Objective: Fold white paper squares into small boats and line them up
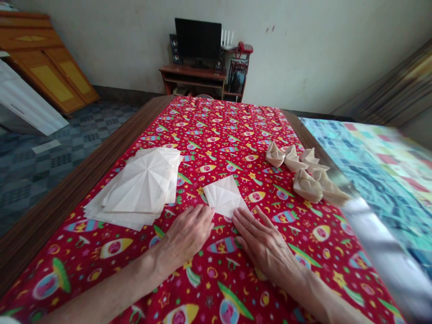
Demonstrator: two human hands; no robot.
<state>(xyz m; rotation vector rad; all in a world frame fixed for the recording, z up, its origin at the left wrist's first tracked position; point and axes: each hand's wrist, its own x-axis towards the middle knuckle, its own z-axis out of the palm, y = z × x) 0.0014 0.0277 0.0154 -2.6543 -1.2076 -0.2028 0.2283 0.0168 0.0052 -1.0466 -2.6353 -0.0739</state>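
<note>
A partly folded sheet of white paper (pixel 222 193) with radiating creases lies flat on the red patterned cloth. My left hand (pixel 189 231) is closed, its fingers together and curled at the paper's lower left corner; the fingertips and thumb are partly hidden. At the lower right corner, the outstretched fingers of my right hand (pixel 263 236) lie flat on the paper, the thumb apart. To the left is a fanned stack of creased paper sheets (pixel 145 180). Several folded paper shapes (pixel 307 184) with pointed tips stand grouped on the right.
The red cloth (pixel 216 130) covers a long table with a dark wooden edge (pixel 111 144). Beyond stands a desk (pixel 192 74) with a monitor (pixel 198 38) and speakers. A bed-like surface with a patchwork cover (pixel 374 166) adjoins on the right. An orange cabinet (pixel 50 63) is far left.
</note>
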